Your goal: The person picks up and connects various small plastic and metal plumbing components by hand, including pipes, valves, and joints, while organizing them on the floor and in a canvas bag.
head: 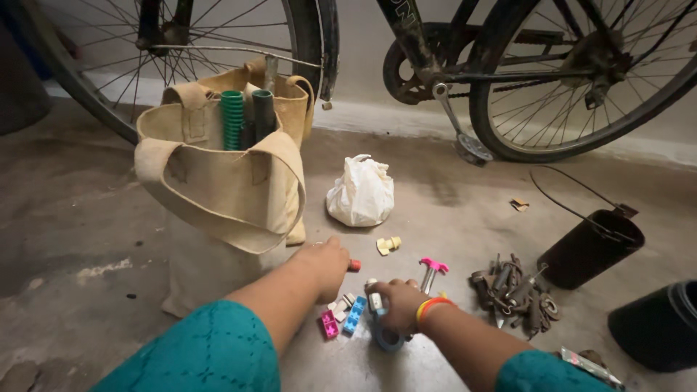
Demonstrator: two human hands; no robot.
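Bicycle (435,65) wheels and frame stand along the wall at the back. In front of them on the concrete floor (87,218) a tan cloth bag (218,174) stands upright with green and dark ribbed tubes (247,116) sticking out, and a knotted white plastic bag (361,192) lies beside it. A dark bucket (589,247) stands at the right, near a heap of rusty metal fittings (512,294).

The left hand (321,267) rests knuckles up beside a small red piece — whether it grips anything cannot be told. The right hand (396,303) is closed on a blue-handled tool (381,330), held low over the floor. It looks light, stiff and hard — best gripped round the handle. Small pink and blue plastic blocks (343,319) lie between the hands.
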